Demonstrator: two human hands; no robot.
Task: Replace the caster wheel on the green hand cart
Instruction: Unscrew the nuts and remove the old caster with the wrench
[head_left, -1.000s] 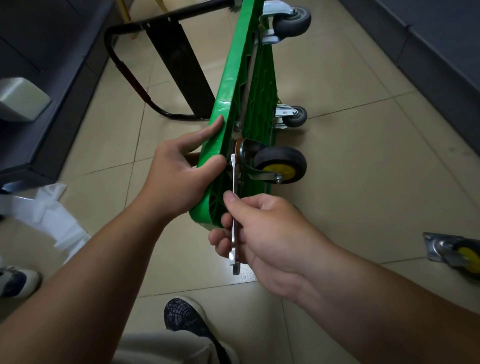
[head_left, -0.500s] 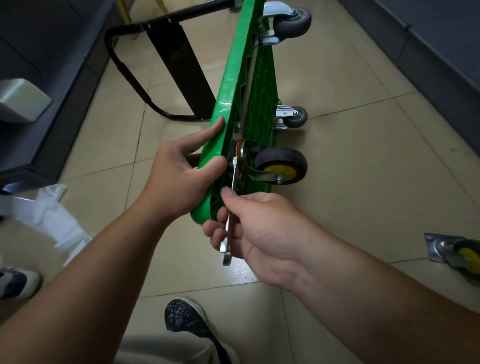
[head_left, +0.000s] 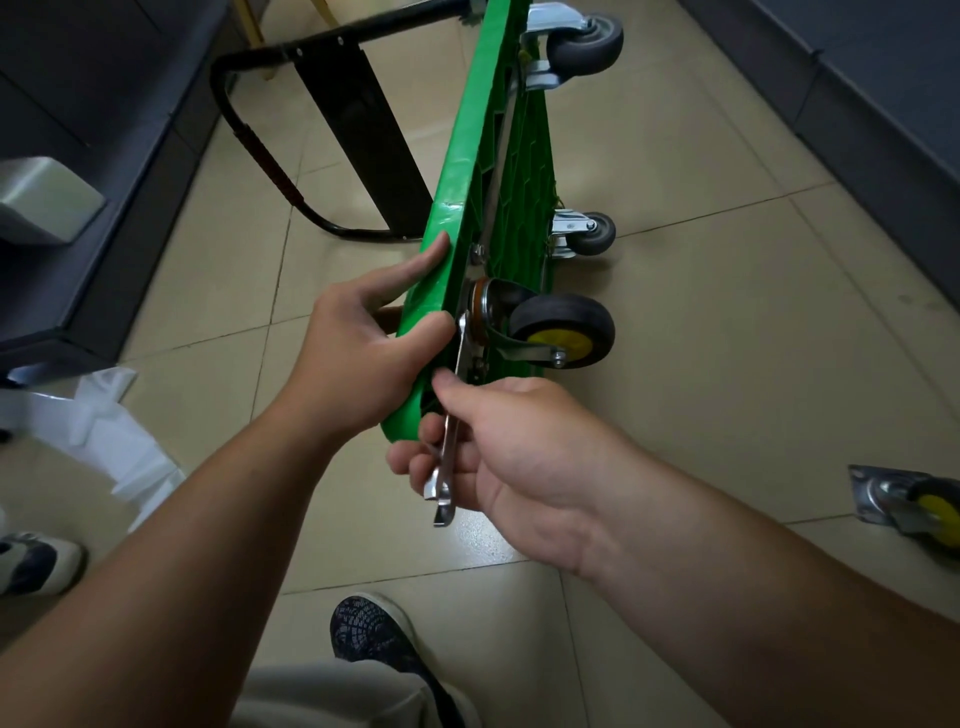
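- Standing on its long edge on the tiled floor (head_left: 727, 322), the green hand cart (head_left: 467, 171) turns its ribbed underside to our right. Its far end is cut off by the top of the frame.
- The black handle (head_left: 358, 119) lies folded out to the left of the deck, resting on the floor.
- Our left hand (head_left: 363, 353) clamps the near edge of the deck. The thumb is curled over the rim and the index finger is stretched along the flat face. The other fingers sit behind the deck, where we cannot see them.
- Our right hand (head_left: 519, 441) is closed round the wrench (head_left: 450, 441), with the fingers wrapped under the shaft and the thumb tip pressed on top.
- The caster wheel (head_left: 563, 332), black with a yellow hub, sits at the deck's near corner, just beyond our right hand. Two grey casters (head_left: 589, 234) stand farther along the underside.
- The wrench runs up from our fist to the caster's mounting plate, and its open lower end pokes out below the fingers. We cannot make out which fastener the upper head meets.
- A loose caster (head_left: 914, 501) with a yellow hub lies on the floor at the right, partly cut off by the frame edge.
- A dark patterned shoe (head_left: 374, 631) shows below our arms.
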